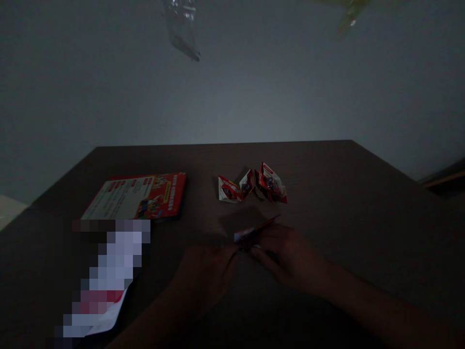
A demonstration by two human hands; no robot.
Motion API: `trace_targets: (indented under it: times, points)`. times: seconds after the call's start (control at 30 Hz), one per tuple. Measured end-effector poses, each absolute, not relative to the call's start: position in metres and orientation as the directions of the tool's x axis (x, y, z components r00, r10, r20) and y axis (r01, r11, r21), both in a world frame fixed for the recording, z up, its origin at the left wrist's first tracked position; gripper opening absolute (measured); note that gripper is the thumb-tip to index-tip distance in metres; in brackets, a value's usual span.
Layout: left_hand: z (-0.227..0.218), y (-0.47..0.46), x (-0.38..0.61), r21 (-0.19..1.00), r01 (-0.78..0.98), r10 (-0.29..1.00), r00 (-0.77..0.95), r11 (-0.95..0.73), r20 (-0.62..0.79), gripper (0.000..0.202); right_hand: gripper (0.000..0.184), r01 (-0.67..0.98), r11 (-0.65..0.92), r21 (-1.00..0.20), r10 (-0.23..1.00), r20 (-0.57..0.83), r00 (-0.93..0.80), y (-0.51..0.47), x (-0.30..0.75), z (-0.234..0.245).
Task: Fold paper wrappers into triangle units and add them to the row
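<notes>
The scene is very dark. My left hand (205,274) and my right hand (288,259) meet at the middle of a dark wooden table (363,203). Both pinch a small folded piece of red and white paper (254,231) between their fingertips, just above the tabletop. Beyond the hands lie folded red and white paper pieces (254,186), standing in little peaks side by side.
A red and white printed booklet (140,196) lies flat at the left. A blurred-out sheet (105,276) lies near the front left edge. A pale wall rises behind the table. Clear plastic (181,29) hangs at the top.
</notes>
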State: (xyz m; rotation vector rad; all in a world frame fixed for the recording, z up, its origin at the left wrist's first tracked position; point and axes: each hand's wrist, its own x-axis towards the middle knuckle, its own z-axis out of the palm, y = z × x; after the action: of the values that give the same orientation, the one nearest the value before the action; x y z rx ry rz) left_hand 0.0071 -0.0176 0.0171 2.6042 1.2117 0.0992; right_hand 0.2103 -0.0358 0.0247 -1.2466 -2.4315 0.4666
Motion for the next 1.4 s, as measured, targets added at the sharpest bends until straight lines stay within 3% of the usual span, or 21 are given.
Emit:
trace_targets:
  times: [0.6, 0.8, 1.13, 1.27, 1.4]
  points:
    - [0.014, -0.020, 0.005, 0.299, 0.758, 0.780, 0.622, -0.579, -0.068, 0.028, 0.017, 0.765, 0.354, -0.538, 0.924, 0.073, -0.376, -0.034, 0.210, 0.020]
    - [0.012, -0.019, 0.003, 0.400, 0.735, 0.804, 0.594, -0.548, 0.009, 0.021, 0.017, 0.751, 0.357, -0.555, 0.919, 0.064, -0.389, -0.034, 0.211, 0.021]
    - [0.013, -0.022, 0.004, 0.403, 0.635, 0.734, 0.660, -0.659, 0.158, 0.016, 0.015, 0.729, 0.366, -0.578, 0.916, 0.085, -0.393, -0.034, 0.211, 0.023]
    - [0.016, -0.031, 0.009, 0.377, 0.576, 0.677, 0.695, -0.725, 0.241, 0.031, 0.013, 0.742, 0.346, -0.573, 0.934, 0.139, -0.329, -0.032, 0.212, 0.018]
    - [0.012, -0.032, 0.013, 0.334, 0.600, 0.679, 0.700, -0.727, 0.221, 0.044, 0.020, 0.783, 0.306, -0.542, 0.952, 0.164, -0.258, -0.029, 0.213, 0.011]
